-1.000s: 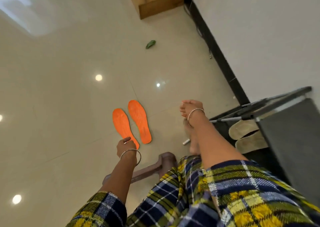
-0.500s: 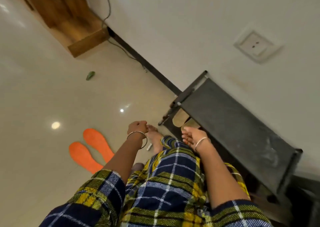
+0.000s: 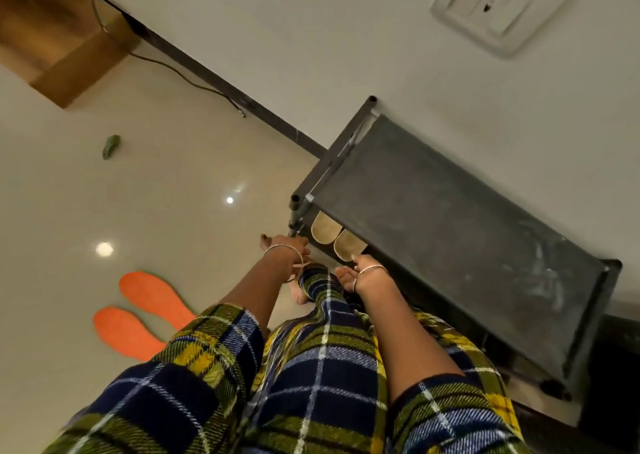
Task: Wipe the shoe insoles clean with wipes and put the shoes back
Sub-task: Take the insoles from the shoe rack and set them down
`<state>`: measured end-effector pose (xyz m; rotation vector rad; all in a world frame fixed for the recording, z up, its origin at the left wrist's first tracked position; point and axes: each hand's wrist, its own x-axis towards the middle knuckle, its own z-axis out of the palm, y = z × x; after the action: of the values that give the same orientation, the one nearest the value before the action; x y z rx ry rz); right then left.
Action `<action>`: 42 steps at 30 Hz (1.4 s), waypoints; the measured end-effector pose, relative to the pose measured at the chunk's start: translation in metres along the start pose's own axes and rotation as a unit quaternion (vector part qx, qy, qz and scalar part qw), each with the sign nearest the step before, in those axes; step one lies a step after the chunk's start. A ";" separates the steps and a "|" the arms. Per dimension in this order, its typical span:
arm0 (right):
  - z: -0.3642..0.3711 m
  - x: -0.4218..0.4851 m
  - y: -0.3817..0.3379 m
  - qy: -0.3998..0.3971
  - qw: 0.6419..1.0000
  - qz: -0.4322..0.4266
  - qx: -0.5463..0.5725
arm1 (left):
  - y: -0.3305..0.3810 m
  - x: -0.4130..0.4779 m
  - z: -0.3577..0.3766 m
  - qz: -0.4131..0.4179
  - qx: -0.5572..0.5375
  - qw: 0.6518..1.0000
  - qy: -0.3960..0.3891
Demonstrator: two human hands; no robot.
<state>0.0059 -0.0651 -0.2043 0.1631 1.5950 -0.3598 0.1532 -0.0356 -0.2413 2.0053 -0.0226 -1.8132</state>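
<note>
**Orange insoles [image 3: 152, 294] lie on floor [image 3: 173, 194] near shoe rack [image 3: 450, 239]**

The pair lies side by side. The left hand [image 3: 285, 245] is at the rack's front post [image 3: 294, 211], the right hand [image 3: 349, 275] just beside beige shoes [image 3: 323, 228] under its top; neither grip can be made out.

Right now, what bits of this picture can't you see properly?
Head view only:
- Beige shoes: only the ends show; the rack's top shelf covers the rest.
- Orange insoles: one end hidden behind the left sleeve.
- Left hand's grip: fingers hidden behind the wrist.
- Small green thing on the floor: too small and blurred to name.
</note>
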 end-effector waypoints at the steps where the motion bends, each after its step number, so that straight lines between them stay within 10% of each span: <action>1: 0.001 0.008 -0.002 0.000 1.000 0.003 0.018 | 0.003 0.006 0.004 0.001 0.020 1.000 -0.023; 25: 0.014 -0.035 0.010 -0.077 0.992 -0.053 -0.085 | -0.061 -0.036 -0.009 0.156 -0.018 0.978 0.134; 34: 0.008 -0.146 0.014 -0.150 0.984 -0.095 0.002 | -0.096 -0.136 -0.056 0.154 -0.219 0.956 0.119; 42: 0.036 -0.218 0.068 -0.174 0.950 -0.206 -0.159 | -0.147 -0.183 -0.120 0.070 -0.373 0.918 0.110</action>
<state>0.0755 0.0124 0.0024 -0.4666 1.3049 -0.4192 0.2015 0.1881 -0.1110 1.5741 0.5040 -1.2222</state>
